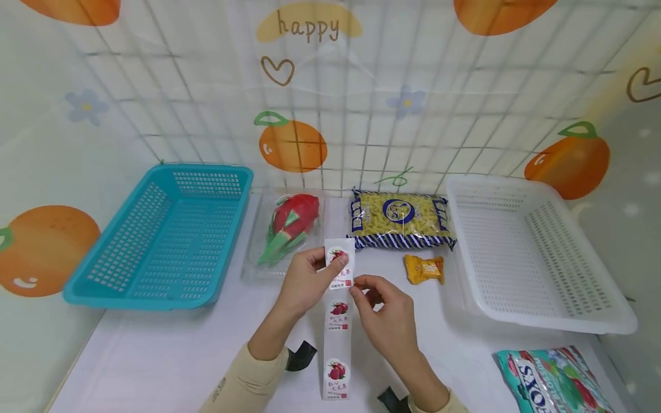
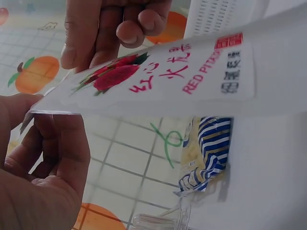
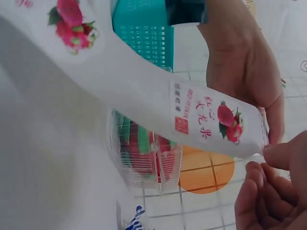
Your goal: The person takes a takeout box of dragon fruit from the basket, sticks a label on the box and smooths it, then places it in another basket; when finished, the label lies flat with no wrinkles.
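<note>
A long white strip of stickers (image 1: 338, 344), printed with red dragon fruit pictures, runs down the middle of the table. My left hand (image 1: 306, 281) pinches its far end, thumb over the top sticker and fingers behind. At the right edge of that sticker, the thumb and index fingertip of my right hand (image 1: 387, 315) pinch its lower corner. The right wrist view shows the strip (image 3: 144, 103) bending up from the table to both hands. Just beyond the left hand, a red dragon fruit (image 1: 296, 218) with green leaves lies in a clear plastic box (image 1: 253, 252).
A teal basket (image 1: 206, 295) stands at left, a white basket (image 1: 542, 324) at right. Between them lie a bag of yellow pasta (image 1: 400, 221) and a small orange packet (image 1: 424, 269). A green candy bag (image 1: 555, 378) lies front right. A printed curtain over wire grid (image 1: 361, 132) closes the back.
</note>
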A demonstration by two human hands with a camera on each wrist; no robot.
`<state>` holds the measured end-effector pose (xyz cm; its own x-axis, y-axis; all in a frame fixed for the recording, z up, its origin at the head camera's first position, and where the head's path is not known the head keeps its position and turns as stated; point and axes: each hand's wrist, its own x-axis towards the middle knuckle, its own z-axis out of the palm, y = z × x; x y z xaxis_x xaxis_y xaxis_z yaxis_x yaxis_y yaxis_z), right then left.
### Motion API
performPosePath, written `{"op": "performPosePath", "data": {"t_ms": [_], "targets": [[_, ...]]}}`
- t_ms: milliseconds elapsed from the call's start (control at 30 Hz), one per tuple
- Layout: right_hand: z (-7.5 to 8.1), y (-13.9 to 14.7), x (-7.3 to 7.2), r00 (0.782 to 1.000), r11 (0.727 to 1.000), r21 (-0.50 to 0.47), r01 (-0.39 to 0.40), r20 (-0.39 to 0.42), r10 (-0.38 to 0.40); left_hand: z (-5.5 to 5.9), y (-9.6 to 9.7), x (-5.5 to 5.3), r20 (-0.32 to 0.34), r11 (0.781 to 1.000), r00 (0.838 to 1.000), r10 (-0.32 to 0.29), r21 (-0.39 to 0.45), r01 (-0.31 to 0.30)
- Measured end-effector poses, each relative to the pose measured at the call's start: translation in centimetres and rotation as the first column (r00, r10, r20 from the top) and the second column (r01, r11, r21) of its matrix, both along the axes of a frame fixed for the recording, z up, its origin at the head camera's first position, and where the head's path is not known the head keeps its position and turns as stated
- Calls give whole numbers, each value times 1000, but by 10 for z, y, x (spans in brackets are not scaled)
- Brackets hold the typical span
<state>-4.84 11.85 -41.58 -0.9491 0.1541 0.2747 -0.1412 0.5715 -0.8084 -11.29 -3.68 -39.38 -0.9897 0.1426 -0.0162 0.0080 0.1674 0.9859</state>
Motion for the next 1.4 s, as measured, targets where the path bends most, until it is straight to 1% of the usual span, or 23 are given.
{"op": "performPosePath", "data": {"t_ms": [33, 100, 267, 367, 500, 600, 767, 867, 1033, 1067, 1133, 1200, 1233, 1300, 1367, 1400], "targets": [[0, 0, 0, 1000, 1000, 3, 9, -4, -9, 0, 0, 0, 2, 1000, 1000, 1, 0, -1], [1, 0, 1, 999, 1000, 9, 26, -38, -25, 0, 1, 0, 1, 1000, 1000, 2, -1, -2], [0, 1, 1, 985, 999, -6, 43, -165, -43, 0, 1, 0, -3, 1000, 1000, 5, -4, -5], [-1, 2, 2, 984, 999, -22, 30, -174, -34, 0, 2, 0, -8, 1000, 1000, 3, 0, -3], [0, 2, 1, 993, 999, -31, 13, -118, -16, 0, 3, 0, -10, 1000, 1000, -3, 18, 3], [1, 1, 1, 997, 999, -45, 14, -75, -17, 1, 3, 1, -4, 999, 1000, -11, 38, 11], [3, 1, 1, 1000, 995, -95, 24, -14, -25, 1, 5, 2, 13, 999, 1000, -15, 42, 15], [4, 0, 1, 998, 989, -142, 30, 54, -22, -1, 7, 3, 2, 1000, 1000, -16, 27, 15], [4, 4, 0, 987, 971, -234, 54, 163, -16, -4, 8, 3, -24, 1000, 999, -26, -3, 26], [4, 5, -1, 984, 966, -251, 57, 177, -12, -5, 8, 2, -27, 999, 999, -40, -15, 39], [3, 8, -2, 979, 957, -284, 61, 204, -2, -6, 8, 3, -26, 996, 996, -89, -34, 88], [3, 11, -4, 974, 948, -311, 67, 226, 5, -7, 7, 2, -14, 985, 986, -168, -35, 167], [3, 13, -4, 973, 944, -324, 68, 231, 9, -8, 6, 2, 0, 977, 978, -211, -34, 211], [3, 15, -5, 972, 937, -343, 69, 234, 14, -10, 5, 2, 31, 956, 955, -294, -10, 295], [4, 17, -6, 972, 931, -357, 73, 235, 14, -11, 4, 1, 64, 936, 934, -353, 25, 352], [4, 18, -6, 972, 928, -364, 74, 236, 15, -11, 4, 1, 74, 928, 925, -372, 35, 370]]}}
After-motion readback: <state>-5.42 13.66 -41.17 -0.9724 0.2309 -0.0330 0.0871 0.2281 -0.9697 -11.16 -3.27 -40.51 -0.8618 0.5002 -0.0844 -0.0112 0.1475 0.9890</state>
